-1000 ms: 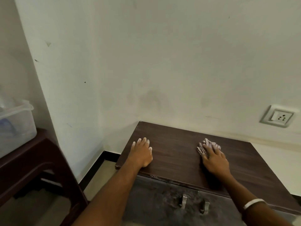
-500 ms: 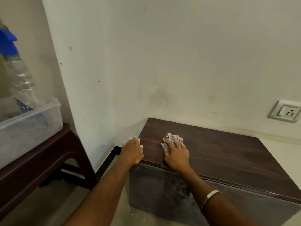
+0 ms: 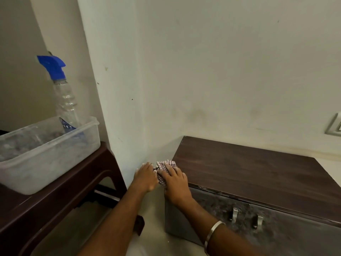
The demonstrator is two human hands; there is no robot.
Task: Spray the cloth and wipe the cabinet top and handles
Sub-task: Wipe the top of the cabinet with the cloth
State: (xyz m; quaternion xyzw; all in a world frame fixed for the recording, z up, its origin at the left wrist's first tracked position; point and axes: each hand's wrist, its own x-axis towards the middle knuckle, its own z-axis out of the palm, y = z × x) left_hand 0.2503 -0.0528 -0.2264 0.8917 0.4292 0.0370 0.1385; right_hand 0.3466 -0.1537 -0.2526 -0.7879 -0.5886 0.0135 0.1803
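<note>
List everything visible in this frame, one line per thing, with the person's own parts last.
cabinet: 1, dark brown top, grey front, in the wall corner
handles: 2, silver, on cabinet front
cloth: 1, red-white checked, at the top's left edge
spray bottle: 1, clear with blue head, standing in the tub
tub: 1, translucent plastic, on the side table
side table: 1, dark brown, left
wall socket: 1, white, right edge
bangle: 1, silver, right wrist
left hand: flat, beside cloth
right hand: fingers straight, pressing cloth

matt wood-grain cabinet top [image 3: 249,174]
</note>
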